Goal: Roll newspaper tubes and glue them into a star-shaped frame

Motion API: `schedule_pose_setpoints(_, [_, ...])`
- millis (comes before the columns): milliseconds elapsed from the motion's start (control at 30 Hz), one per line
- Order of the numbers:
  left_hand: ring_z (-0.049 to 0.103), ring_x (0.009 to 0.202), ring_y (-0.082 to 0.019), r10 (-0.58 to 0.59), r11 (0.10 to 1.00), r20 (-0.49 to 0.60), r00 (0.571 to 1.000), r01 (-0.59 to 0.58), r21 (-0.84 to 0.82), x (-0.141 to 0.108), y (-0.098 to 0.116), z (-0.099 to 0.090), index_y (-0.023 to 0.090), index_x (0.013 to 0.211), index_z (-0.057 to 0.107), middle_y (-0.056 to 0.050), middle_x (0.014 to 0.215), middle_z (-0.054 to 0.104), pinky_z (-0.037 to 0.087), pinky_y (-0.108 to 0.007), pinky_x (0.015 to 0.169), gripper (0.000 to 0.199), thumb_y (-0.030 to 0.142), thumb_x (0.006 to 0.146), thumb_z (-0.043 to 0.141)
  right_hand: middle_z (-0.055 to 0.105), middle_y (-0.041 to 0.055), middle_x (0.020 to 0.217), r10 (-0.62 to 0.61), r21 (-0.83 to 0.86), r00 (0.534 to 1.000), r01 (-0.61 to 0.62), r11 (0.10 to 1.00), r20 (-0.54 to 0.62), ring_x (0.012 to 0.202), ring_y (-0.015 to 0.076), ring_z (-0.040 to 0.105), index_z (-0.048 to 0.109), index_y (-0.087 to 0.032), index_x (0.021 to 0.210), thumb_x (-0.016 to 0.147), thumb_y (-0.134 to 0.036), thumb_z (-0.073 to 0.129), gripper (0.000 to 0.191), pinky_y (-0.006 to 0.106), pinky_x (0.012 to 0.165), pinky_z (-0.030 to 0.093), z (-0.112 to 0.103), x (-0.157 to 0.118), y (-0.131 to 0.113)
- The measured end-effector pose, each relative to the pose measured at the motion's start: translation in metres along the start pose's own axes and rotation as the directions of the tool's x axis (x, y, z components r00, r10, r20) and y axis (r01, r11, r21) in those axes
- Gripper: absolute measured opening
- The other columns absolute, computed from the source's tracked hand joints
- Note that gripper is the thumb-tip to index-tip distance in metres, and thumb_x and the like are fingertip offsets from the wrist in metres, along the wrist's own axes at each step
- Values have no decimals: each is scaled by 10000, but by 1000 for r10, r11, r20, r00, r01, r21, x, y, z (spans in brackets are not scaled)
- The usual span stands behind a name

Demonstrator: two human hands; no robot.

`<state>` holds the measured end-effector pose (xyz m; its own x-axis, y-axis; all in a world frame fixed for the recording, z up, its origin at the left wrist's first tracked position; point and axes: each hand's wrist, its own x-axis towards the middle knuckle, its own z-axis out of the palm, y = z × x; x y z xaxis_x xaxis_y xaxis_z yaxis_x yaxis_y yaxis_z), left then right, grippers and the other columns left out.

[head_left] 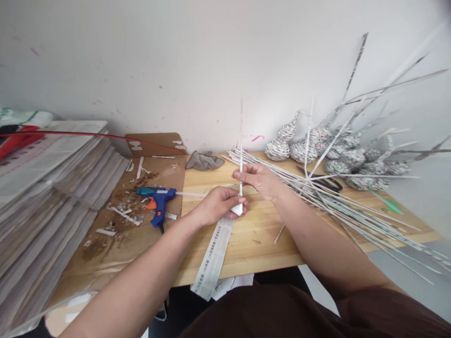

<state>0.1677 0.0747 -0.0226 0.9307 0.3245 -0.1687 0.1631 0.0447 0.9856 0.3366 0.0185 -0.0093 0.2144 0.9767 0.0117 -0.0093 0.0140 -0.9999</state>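
Dark brown garment [285,312]: nearest my camera, along the bottom of the view, with the 2 bare forearms reaching past it over the bench [260,256].
Left hand [221,204]: I have it pinched on the upper end of the printed paper strip, at the foot of the paper stick.
Right hand [259,180]: closed, thumb and fingers gripping the paper stick just above the left hand.
Paper stick [241,171]: thin, white and upright between the hands, its tip blurring against the wall [211,70].
Printed paper strip [213,263]: slants down from the left hand past the bench's front edge.
Glue gun [160,205]: blue, lying on the brown cardboard [141,249] to my left, paper scraps [125,215] near it.
Newspaper stack [66,188]: far left, with a red cord [141,139] crossing above.
Grey cloth [204,161]: at the back of the bench.
Loose paper sticks [338,206]: piled on the right, partly over black-handled scissors [331,183].
Woven paper gourd shapes [352,157]: grouped behind that pile, near the wall.
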Motion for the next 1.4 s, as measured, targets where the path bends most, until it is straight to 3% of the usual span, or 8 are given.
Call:
schedule_pose_setpoints(133, [637,769,-160,-2,1000,-8,1000,2,-9,-1,0,-1,114,904,688,-103,866,693,519,-256,651,347,440,823,604,688,42,946,8,-32,977,-1,999,212,812,132,588,735,-174,884,753,-420,719,279,285,751,446,-5,-1,-2])
schedule_pose_setpoints(300, [635,773,-164,0,1000,12,1000,0,0,-1,1,-1,109,878,684,-110,875,689,523,-259,642,347,443,818,609,629,-20,688,-37,-25,999,37,999,26,662,98,536,668,-165,669,663,-368,798,241,257,672,423,-4,0,-2])
schedule_pose_setpoints(633, [643,761,-163,-24,1000,14,1000,24,3,-2,3,0,111,856,691,-112,875,697,528,-257,637,340,440,808,619,658,1,752,-16,-1,1000,16,1000,21,713,120,566,669,-171,680,658,-407,793,267,270,686,437,-3,0,-3])
schedule_pose_setpoints(767, [643,770,-163,-16,1000,7,1000,16,-15,-2,3,-1,117,889,694,-108,874,695,526,-250,638,346,445,802,629,686,49,941,10,-26,977,-4,1000,215,827,150,593,725,-166,878,737,-436,729,304,300,764,450,-5,-1,-2])
schedule_pose_setpoints(933, [642,734,-154,-41,999,24,999,42,-15,-2,2,-1,114,866,691,-103,851,696,522,-250,629,325,428,800,634,665,-2,778,-56,-10,998,55,998,-28,775,136,584,662,-181,686,674,-405,790,258,269,708,434,-6,0,-1])
schedule_pose_setpoints(1100, [649,743,-160,-32,999,0,999,32,-25,-2,3,-2,119,902,692,-102,858,702,526,-260,640,338,436,797,640,694,55,990,-3,-44,979,13,999,202,924,172,604,726,-183,888,756,-446,709,294,304,796,450,-7,-2,-5])
schedule_pose_setpoints(1267, [649,752,-167,-19,999,21,1000,19,-30,-2,3,-2,108,888,695,-114,860,698,536,-272,643,370,461,787,647,698,33,835,-69,-86,998,68,994,-10,846,177,625,660,-169,697,668,-440,784,300,287,734,465,-2,-1,-5])
schedule_pose_setpoints(1400, [656,794,-179,-2,999,1,1000,2,-41,-1,0,-5,124,928,700,-105,876,699,545,-280,660,393,488,791,638,711,60,924,45,-50,984,-37,998,173,856,179,648,648,-197,1084,763,-451,710,414,305,737,492,-5,-4,-7])
